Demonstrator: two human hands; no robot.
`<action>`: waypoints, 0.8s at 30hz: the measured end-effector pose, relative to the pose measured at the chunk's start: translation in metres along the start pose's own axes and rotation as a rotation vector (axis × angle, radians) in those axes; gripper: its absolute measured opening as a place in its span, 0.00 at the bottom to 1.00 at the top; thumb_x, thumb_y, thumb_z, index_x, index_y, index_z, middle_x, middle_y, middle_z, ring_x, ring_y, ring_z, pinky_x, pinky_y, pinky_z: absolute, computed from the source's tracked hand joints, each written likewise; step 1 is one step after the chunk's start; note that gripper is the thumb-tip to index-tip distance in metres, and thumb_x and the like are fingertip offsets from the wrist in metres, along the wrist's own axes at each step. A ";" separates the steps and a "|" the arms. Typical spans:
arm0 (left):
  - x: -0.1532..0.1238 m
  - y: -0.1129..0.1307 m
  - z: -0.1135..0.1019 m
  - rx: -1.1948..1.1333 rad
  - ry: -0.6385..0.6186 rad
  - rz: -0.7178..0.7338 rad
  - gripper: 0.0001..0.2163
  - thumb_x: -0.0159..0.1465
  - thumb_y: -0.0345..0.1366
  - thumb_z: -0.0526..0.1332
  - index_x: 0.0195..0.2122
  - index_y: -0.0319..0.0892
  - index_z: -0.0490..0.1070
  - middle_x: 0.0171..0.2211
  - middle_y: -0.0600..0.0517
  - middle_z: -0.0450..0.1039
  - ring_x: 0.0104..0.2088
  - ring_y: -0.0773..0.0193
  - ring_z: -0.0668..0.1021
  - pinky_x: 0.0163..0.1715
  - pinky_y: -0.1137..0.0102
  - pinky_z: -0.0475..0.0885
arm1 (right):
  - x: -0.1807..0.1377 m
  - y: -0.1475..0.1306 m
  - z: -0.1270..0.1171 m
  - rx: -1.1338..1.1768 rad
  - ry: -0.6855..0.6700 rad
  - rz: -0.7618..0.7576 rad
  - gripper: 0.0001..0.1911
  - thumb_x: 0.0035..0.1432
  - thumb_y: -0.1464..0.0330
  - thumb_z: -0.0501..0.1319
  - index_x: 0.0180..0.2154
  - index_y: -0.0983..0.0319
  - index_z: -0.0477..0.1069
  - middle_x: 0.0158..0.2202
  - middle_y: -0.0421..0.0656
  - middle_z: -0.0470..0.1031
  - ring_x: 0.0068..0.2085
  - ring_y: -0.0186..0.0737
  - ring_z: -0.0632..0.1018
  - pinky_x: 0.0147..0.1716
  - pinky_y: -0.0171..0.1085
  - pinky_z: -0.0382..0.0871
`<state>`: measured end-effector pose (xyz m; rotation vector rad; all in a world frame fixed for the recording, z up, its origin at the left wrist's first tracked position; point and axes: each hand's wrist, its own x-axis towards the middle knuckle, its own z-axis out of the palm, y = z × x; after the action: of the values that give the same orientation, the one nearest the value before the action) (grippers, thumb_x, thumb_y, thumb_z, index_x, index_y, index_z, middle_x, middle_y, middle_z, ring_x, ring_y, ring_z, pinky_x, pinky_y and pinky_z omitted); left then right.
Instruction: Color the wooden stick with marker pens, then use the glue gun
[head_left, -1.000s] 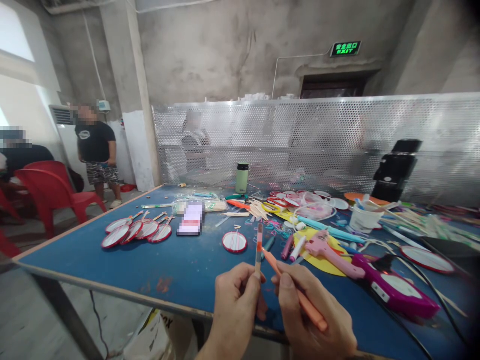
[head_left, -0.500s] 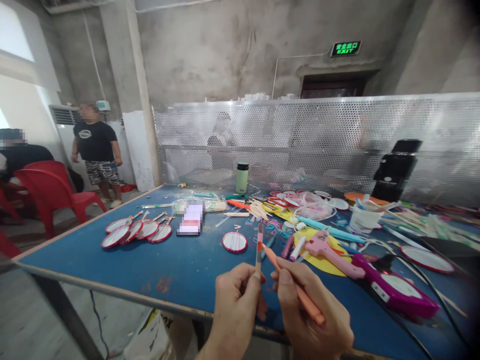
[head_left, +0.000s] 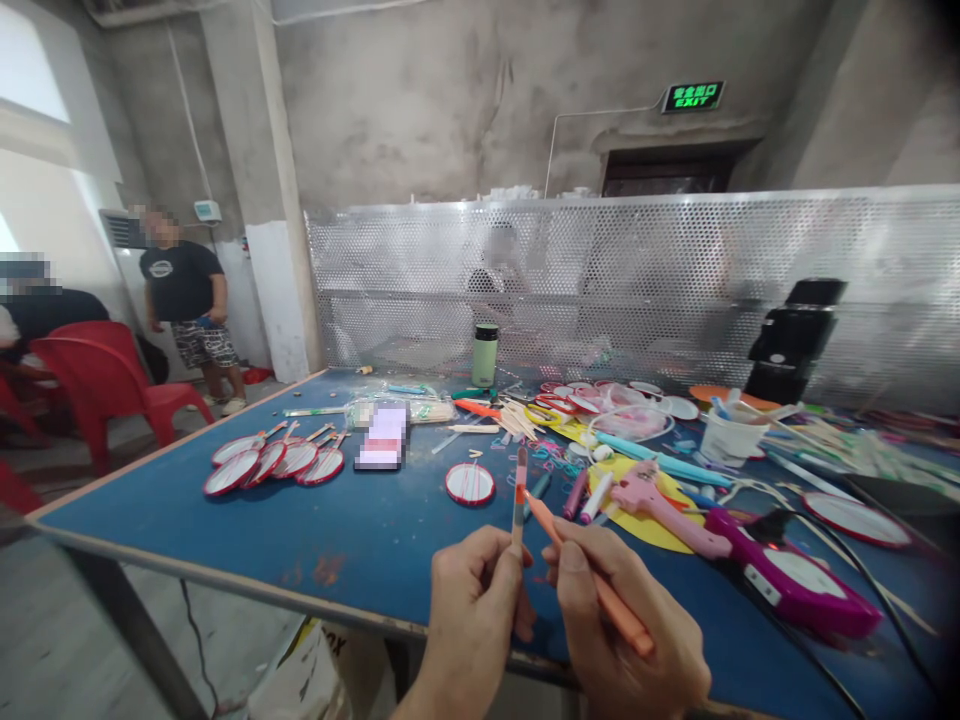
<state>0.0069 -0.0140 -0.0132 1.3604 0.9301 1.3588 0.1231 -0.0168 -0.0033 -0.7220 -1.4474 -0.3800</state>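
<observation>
Pinched upright in my left hand [head_left: 480, 590] is a flat wooden stick [head_left: 519, 500] with bands of brown, pink, orange and grey colour on it. My right hand [head_left: 626, 610] grips an orange marker [head_left: 611, 600] like a pen, its tip touching the orange band of the stick. Just beyond my hands, a round red-rimmed white disc [head_left: 470, 484] lies on the blue table [head_left: 300, 540]. Purple and white markers [head_left: 585, 495] and a dark teal marker [head_left: 538, 492] lie to the right of the stick.
At left are several red-rimmed discs [head_left: 277, 460] and a phone [head_left: 381, 438]. A green bottle [head_left: 485, 355] stands at the back. On the right lie a pink glue gun [head_left: 667, 508], a purple power strip [head_left: 795, 580] with cables, and a white cup [head_left: 731, 438]. A person [head_left: 187, 300] stands far left.
My hands, the stick and the marker have hardly moved. The standing person at left has shifted slightly, and a figure behind the perforated screen has moved right.
</observation>
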 end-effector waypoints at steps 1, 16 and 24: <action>0.000 -0.001 0.000 0.002 0.000 0.002 0.16 0.65 0.46 0.56 0.29 0.38 0.71 0.14 0.56 0.65 0.15 0.70 0.65 0.18 0.76 0.58 | -0.001 0.000 0.000 -0.003 0.010 0.000 0.10 0.60 0.78 0.62 0.42 0.62 0.75 0.30 0.37 0.78 0.27 0.29 0.79 0.31 0.27 0.75; 0.001 0.002 0.000 -0.013 0.002 0.019 0.17 0.65 0.47 0.57 0.28 0.38 0.71 0.14 0.56 0.64 0.15 0.70 0.65 0.18 0.75 0.58 | 0.005 -0.004 0.001 0.050 -0.045 -0.007 0.08 0.62 0.78 0.60 0.42 0.63 0.74 0.28 0.37 0.75 0.26 0.24 0.76 0.29 0.24 0.72; 0.000 0.000 0.000 -0.004 0.015 -0.008 0.16 0.64 0.46 0.57 0.29 0.39 0.71 0.14 0.56 0.65 0.15 0.70 0.66 0.17 0.76 0.57 | -0.004 0.000 0.000 -0.045 0.065 0.036 0.08 0.61 0.77 0.63 0.41 0.61 0.76 0.31 0.37 0.78 0.28 0.29 0.79 0.32 0.28 0.74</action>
<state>0.0067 -0.0138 -0.0127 1.3434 0.9410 1.3660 0.1225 -0.0177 -0.0067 -0.7645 -1.3663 -0.4054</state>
